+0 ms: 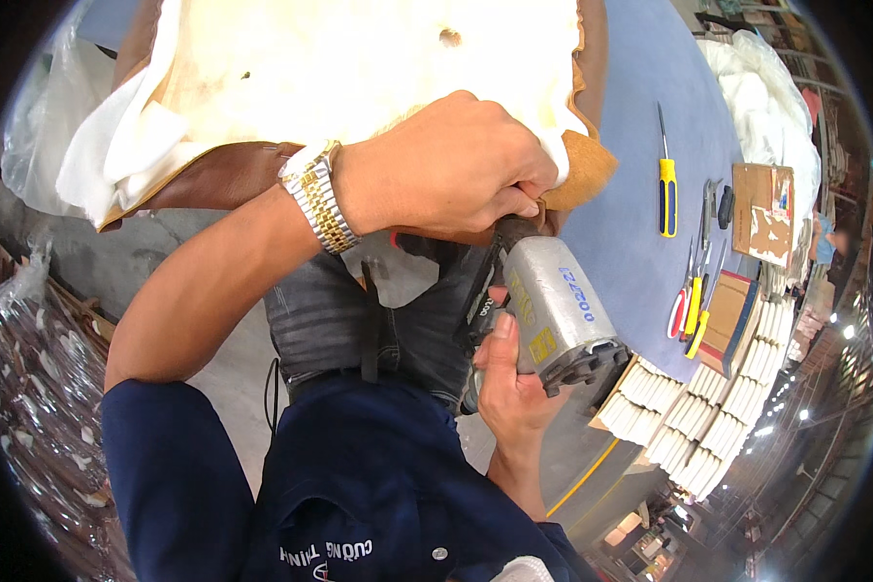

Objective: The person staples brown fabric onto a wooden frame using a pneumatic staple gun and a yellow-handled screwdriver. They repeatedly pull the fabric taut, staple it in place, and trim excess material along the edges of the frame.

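My right hand (516,388) is wrapped round the handle of a grey metal pneumatic staple gun (558,306). Its dark nose meets the corner of a panel covered in brown leather (209,182). Wearing a gold and silver watch (318,199), my left hand (446,165) is closed with its fingertips pinching the leather's folded edge, close beside the nose. Pale, brightly lit backing (310,68) covers the middle of the panel, and white padding (116,160) shows at its left corner. The exact spot under the nose is hidden by my fingers.
The panel lies on a blue-covered table (621,252). To the right are a yellow and blue screwdriver (667,194), several pliers and yellow-handled tools (694,308), and cardboard boxes (763,213). Rows of staple strips (689,422) sit at the table's edge. Plastic-wrapped goods (39,407) stand left.
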### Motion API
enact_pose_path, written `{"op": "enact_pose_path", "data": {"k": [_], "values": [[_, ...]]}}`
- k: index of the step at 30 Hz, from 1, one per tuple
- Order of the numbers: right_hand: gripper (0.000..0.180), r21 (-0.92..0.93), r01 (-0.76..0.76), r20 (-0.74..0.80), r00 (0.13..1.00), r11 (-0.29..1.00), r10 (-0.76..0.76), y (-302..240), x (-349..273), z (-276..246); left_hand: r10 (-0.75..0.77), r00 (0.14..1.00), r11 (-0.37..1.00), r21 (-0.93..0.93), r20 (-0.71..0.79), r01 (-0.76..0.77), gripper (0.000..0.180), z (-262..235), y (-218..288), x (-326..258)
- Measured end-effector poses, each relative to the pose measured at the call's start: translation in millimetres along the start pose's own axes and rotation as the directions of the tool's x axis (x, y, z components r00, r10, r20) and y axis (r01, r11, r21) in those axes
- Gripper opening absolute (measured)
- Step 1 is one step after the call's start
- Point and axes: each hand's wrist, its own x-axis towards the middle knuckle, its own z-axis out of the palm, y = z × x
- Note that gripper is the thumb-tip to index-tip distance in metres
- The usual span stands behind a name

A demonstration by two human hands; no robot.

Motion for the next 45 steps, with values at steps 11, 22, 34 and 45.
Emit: {"op": "enact_pose_path", "data": {"k": [11,22,34,45], "values": [[0.042,0.136,-0.255,0.010,0.967,0.957,0.256,-18.3,-3.0,-4.8,-0.031,0.999,0.997,-0.072,0.035,0.033,0.017,-0.8,-0.5,0.5],[0.033,0.043,-0.079,0.061,0.995,0.996,0.076,-4.0,6.9,-8.9,0.019,1.000,1.000,-0.008,-0.002,-0.019,0.013,2.8,-1.0,0.0],[0.052,0.215,-0.431,-0.108,0.881,0.876,0.460,82.1,18.4,-137.1,-0.276,0.960,0.947,-0.182,-0.049,0.263,0.027,-20.0,18.5,-17.5],[0.054,-0.594,-0.175,-0.309,0.951,0.785,-0.021,288.0,131.0,-173.0,-0.463,0.840,0.864,0.065,-0.283,0.499,0.041,24.0,59.1,1.6]]}}
